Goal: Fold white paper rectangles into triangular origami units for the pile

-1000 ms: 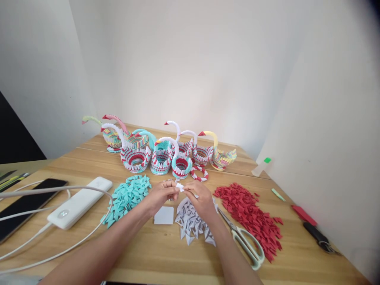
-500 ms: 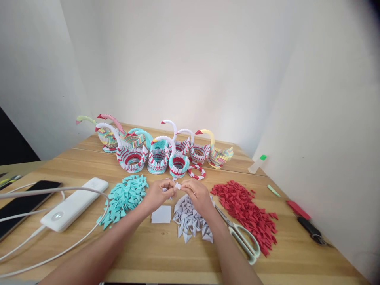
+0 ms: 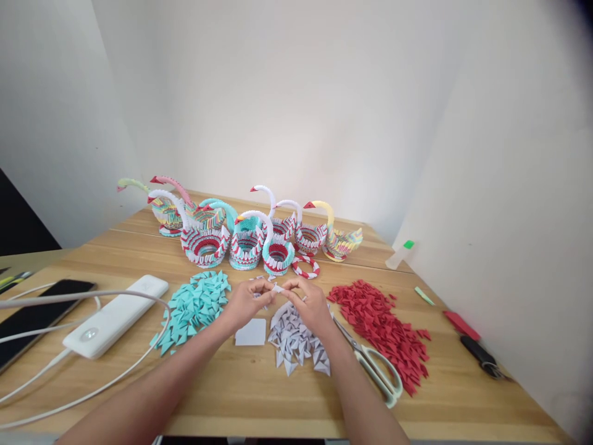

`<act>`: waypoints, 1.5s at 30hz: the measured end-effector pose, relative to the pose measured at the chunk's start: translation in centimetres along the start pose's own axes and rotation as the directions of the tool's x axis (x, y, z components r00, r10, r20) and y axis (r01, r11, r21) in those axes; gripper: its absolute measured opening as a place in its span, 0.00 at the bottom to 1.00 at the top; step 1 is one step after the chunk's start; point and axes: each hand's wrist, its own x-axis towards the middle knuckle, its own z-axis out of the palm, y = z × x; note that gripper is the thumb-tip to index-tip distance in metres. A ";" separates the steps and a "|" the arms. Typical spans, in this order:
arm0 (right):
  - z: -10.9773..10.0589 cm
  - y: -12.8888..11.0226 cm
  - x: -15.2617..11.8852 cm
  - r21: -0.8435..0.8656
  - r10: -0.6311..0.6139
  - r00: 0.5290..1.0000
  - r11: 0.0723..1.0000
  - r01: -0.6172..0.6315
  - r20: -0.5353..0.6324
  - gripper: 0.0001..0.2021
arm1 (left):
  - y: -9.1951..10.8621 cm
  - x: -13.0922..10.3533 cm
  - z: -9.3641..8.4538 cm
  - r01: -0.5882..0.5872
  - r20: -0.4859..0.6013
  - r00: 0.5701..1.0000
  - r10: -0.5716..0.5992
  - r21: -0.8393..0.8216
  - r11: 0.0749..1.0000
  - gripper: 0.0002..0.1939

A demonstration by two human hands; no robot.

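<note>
Between the fingertips of both hands is a small white paper piece [image 3: 277,288]. My left hand [image 3: 248,301] pinches its left side, and my right hand [image 3: 308,301] pinches the right side. Below my right hand lies a pile of pale grey folded triangles [image 3: 296,340]. A stack of white paper [image 3: 251,332] rests just under my left hand. Turquoise triangles [image 3: 197,306] are heaped to the left, red triangles [image 3: 382,327] to the right. Behind the hands stand several paper swans [image 3: 206,244], with a red and white ring [image 3: 306,267] beside them.
Green-handled scissors [image 3: 377,371] lie right of my right forearm. At the left are a white power bank [image 3: 118,315], a dark phone [image 3: 37,315] and looping cables. A green-capped bottle [image 3: 399,254], a red strip [image 3: 461,324] and a black tool [image 3: 479,356] lie toward the right edge.
The view has shifted very slightly, so the table's things sit a little higher. Both hands keep nearly the same pinch on the white paper piece.
</note>
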 end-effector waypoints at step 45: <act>-0.1 0.9 0.0 -0.120 -0.319 0.943 0.937 0.329 0.097 0.10 | 0.5 -0.2 0.0 0.166 0.060 0.986 -0.155 -0.272 0.948 0.16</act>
